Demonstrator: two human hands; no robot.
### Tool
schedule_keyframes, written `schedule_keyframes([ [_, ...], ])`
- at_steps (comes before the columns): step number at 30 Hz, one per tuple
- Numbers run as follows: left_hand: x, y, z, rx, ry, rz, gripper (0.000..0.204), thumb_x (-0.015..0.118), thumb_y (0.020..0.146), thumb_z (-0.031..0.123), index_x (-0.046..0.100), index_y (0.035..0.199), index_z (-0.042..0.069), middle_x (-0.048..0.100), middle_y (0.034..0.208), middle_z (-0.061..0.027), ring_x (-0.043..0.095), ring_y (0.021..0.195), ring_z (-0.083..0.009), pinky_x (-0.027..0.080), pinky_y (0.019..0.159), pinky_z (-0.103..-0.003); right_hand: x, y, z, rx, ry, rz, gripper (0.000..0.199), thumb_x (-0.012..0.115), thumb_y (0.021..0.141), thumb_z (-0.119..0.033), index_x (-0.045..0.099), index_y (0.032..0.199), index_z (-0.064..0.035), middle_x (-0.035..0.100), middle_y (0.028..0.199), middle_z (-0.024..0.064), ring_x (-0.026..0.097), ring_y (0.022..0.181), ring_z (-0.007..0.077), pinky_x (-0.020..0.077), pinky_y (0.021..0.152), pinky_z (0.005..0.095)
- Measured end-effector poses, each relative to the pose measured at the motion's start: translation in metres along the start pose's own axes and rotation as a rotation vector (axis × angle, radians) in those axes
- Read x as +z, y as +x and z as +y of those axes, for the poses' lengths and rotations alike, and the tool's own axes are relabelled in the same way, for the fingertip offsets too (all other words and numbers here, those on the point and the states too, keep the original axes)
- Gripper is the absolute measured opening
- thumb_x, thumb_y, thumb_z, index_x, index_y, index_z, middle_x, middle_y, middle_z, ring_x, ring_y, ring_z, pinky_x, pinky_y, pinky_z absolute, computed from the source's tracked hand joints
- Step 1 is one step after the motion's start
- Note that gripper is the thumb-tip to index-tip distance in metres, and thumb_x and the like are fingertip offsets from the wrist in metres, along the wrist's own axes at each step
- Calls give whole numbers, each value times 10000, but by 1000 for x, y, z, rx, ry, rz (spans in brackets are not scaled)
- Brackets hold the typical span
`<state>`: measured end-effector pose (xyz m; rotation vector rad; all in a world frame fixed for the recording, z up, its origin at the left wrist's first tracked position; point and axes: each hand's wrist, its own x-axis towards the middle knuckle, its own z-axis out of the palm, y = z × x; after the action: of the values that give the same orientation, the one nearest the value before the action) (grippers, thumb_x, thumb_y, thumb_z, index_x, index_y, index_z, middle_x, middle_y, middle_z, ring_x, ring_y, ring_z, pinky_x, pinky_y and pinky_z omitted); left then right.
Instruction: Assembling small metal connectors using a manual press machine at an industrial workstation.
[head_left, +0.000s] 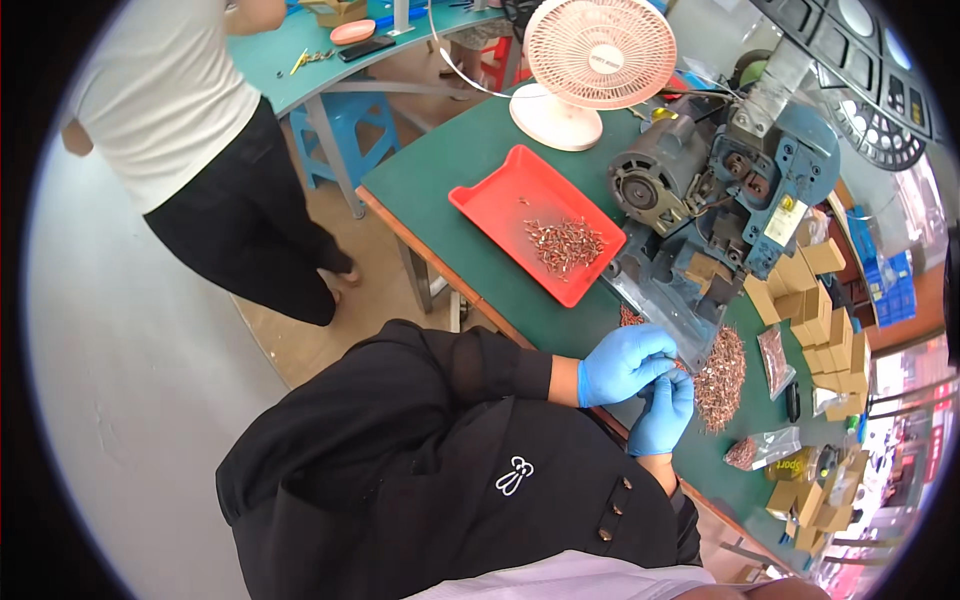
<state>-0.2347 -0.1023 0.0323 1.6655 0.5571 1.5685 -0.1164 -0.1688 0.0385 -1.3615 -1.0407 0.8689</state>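
Both my hands wear blue gloves and meet at the table's edge, just in front of the machine. My left hand (622, 365) is closed, fingertips pinched together. Against it, my right hand (664, 415) also has its fingers curled in. Whatever lies between the fingertips is too small or hidden to make out. Right beside them is a heap of small copper-coloured metal parts (722, 380). The blue-grey bench machine (735, 180), with a motor, stands beyond my hands, its metal chute (665, 305) sloping down toward them. Further left, a red tray (500, 215) holds more small copper-coloured parts (565, 247).
A pink-and-white fan (600, 55) stands at the far edge of the green table (440, 165). Cardboard boxes (810, 300) and clear bags of parts (775, 360) are on the right. Another person (190, 130) stands at left, near a blue stool (345, 130).
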Motion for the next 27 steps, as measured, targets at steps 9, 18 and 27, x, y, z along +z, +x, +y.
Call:
schedule_keyframes([
  [9,15,0,6,35,125,-18,116,633,780,52,580,883,49,588,787,-125,593,671,-302,474,585,-359,-11,-4,-10,22,56,-51,74,494,908,-43,526,965,-7,569,778,34,513,648,81,413,603,211],
  [18,59,13,11,-114,54,-42,115,622,798,20,596,910,30,580,781,-118,597,660,-239,475,587,-312,-55,12,-17,23,81,-67,45,512,893,10,538,929,11,585,806,45,538,661,84,442,616,205],
  [27,109,88,-64,-474,-141,-24,48,580,872,44,570,906,11,574,738,-18,552,645,-81,466,595,-223,-144,109,14,-34,-126,-18,35,589,846,-37,568,862,-15,564,728,7,525,629,69,445,585,225],
])
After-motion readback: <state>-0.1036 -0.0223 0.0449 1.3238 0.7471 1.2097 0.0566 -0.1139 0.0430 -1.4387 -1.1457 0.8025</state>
